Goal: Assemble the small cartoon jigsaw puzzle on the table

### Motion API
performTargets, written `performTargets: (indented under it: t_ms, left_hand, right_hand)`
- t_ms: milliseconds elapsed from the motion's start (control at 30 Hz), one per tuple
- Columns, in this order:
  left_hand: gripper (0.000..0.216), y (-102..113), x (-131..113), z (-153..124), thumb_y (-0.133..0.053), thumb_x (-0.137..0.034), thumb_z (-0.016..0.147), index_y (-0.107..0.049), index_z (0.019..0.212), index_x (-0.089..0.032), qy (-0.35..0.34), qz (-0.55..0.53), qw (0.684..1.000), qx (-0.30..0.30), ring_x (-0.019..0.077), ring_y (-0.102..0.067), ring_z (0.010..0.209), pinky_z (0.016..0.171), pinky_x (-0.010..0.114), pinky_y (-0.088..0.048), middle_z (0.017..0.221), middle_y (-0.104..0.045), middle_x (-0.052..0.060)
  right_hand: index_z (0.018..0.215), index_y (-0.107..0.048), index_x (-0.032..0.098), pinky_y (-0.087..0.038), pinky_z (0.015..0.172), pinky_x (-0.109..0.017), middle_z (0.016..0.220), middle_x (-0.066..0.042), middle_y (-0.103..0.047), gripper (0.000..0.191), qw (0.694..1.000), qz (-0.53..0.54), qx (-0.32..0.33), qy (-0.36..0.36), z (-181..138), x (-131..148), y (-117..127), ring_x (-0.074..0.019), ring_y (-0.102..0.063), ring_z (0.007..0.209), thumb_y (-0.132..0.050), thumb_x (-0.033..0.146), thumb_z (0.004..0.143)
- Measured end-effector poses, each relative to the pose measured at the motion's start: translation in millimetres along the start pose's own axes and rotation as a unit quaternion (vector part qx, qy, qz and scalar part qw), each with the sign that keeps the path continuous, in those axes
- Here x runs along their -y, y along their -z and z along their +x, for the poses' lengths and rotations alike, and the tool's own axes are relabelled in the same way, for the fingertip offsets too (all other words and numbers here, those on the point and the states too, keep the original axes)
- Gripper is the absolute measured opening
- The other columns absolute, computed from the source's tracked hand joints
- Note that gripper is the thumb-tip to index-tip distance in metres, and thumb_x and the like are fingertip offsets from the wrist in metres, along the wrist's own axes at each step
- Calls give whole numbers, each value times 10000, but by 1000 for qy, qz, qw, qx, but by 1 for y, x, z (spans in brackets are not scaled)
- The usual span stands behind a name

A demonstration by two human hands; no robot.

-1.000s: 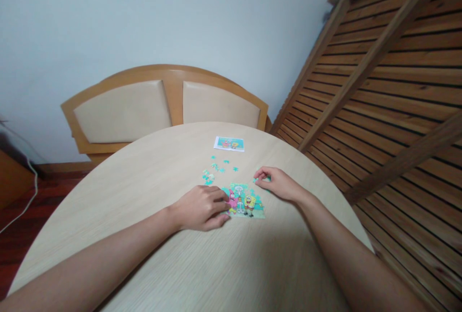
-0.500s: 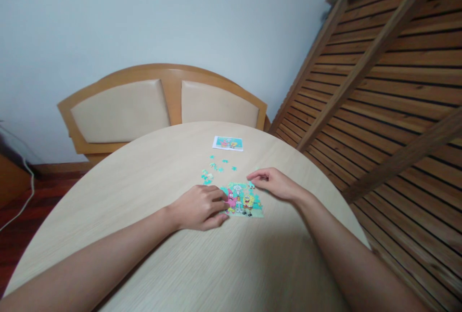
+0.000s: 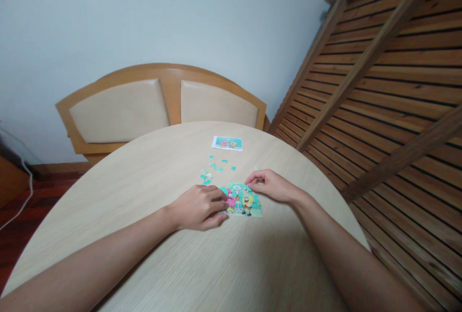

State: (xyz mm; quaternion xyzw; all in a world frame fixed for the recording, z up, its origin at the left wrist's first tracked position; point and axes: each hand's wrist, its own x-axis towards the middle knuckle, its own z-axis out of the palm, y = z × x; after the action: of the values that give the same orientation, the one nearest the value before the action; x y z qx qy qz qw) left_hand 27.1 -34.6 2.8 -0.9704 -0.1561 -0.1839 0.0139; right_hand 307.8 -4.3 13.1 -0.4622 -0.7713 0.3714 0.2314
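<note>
Joined puzzle [image 3: 237,210], landmark: one. Bare hands, two: left hand [image 3: 202,207] at the puzzle's left edge, right hand [image 3: 269,184] at its upper right. Loose pieces [image 3: 234,168] beyond the puzzle: at least six; overlap prevents an exact count. Picture card [image 3: 227,143], beyond it: one. Table [image 3: 202,268], beneath it: one. Cream padded panels [image 3: 121,110], farther beyond: two. White cord [image 3: 31,189], far left of it: one.

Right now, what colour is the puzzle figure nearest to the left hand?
Pink. The puzzle figure beside the left hand shows best in the head view.
</note>
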Motion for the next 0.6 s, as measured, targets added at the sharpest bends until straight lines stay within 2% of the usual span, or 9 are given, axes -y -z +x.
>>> performTargets:
  t_ms: [300,600]
  left_hand:
    - [284,0,0,0,-467,-349,988,-685,1048,-177,1,1,1000,5,211,-672,859,764,341,-561,979,-688,92]
    - [292,1,-1,1,-458,-353,994,-685,1056,-180,6,1,1000,12,214,-674,862,768,347,-564,997,-692,90]
  right_hand:
    - [941,-765,129,-511,746,-311,870,-76,-759,285,1000,3,14,8,0,-2,-1,-190,-665,799,-671,380,845]
    - [996,-786,140,-531,794,-331,971,-87,-791,310,999,18,37,13,3,-4,-3,-222,-701,862,-658,388,860]
